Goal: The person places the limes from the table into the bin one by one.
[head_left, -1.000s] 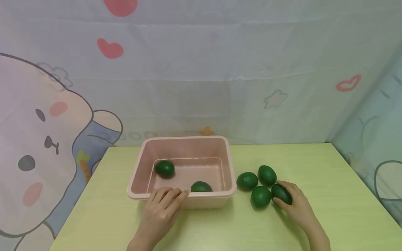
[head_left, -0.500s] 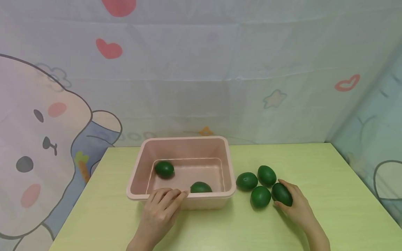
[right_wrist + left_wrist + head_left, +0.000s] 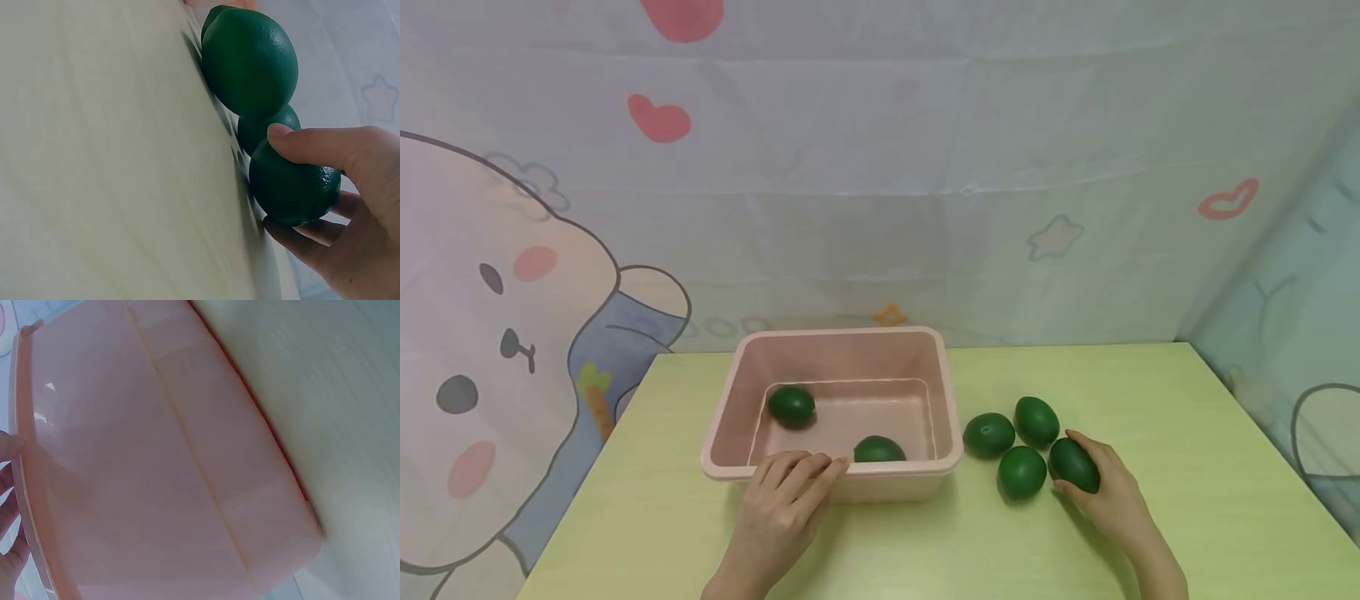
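My left hand (image 3: pixel 784 508) grips the near rim of a pink plastic bin (image 3: pixel 842 335), fingers over the edge. In the left wrist view its fingertips and thumb meet the rim, beside the bin's smooth outer wall (image 3: pixel 125 456). Inside the bin lie two dark green limes, one at the back left (image 3: pixel 792 407) and one near the front wall (image 3: pixel 880 449), partly hidden by the rim. My right hand (image 3: pixel 1108 497) holds a lime (image 3: pixel 1075 465) between thumb and fingers, low at the table. In the right wrist view the thumb lies across this lime (image 3: pixel 290 187).
Three more limes sit close together between bin and right hand: one nearest the bin (image 3: pixel 989 435), one behind (image 3: pixel 1037 421), one in front (image 3: pixel 1022 472). The yellow-green table (image 3: pixel 925 550) ends at a printed cloth backdrop (image 3: pixel 850 208).
My right hand's fingers and the lime in them have shifted very slightly right, away from the neighbouring limes. The left hand stays on the bin's rim.
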The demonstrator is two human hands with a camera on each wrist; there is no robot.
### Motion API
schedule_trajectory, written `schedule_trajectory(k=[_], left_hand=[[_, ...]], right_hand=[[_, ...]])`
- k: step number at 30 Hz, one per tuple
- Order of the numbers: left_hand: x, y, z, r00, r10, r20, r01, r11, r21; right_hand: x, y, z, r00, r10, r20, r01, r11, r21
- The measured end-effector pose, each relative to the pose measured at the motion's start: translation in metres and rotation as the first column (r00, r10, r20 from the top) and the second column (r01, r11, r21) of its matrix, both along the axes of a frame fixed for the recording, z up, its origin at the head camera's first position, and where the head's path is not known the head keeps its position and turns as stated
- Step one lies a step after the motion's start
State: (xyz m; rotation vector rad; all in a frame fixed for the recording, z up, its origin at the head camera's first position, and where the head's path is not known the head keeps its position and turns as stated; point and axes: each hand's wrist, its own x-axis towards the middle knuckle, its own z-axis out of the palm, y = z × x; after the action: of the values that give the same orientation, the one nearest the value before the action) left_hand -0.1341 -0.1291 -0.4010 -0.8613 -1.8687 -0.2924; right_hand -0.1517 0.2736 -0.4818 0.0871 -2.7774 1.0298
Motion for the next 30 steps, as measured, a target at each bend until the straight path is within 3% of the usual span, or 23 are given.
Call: schedule_trajectory(k=[19, 30], left_hand=[[0.0, 0.0, 0.002, 1.0, -0.002, -0.004, 0.002, 1.0, -0.001], [0.0, 0.001, 0.002, 1.0, -0.001, -0.015, 0.001, 1.0, -0.002]], right_hand=[[0.003, -0.002, 0.011, 1.0, -0.015, -0.001, 0.015, 0.998, -0.054], [0.006, -0.003, 0.019, 0.997, -0.02, -0.078, 0.015, 0.998, -0.056]])
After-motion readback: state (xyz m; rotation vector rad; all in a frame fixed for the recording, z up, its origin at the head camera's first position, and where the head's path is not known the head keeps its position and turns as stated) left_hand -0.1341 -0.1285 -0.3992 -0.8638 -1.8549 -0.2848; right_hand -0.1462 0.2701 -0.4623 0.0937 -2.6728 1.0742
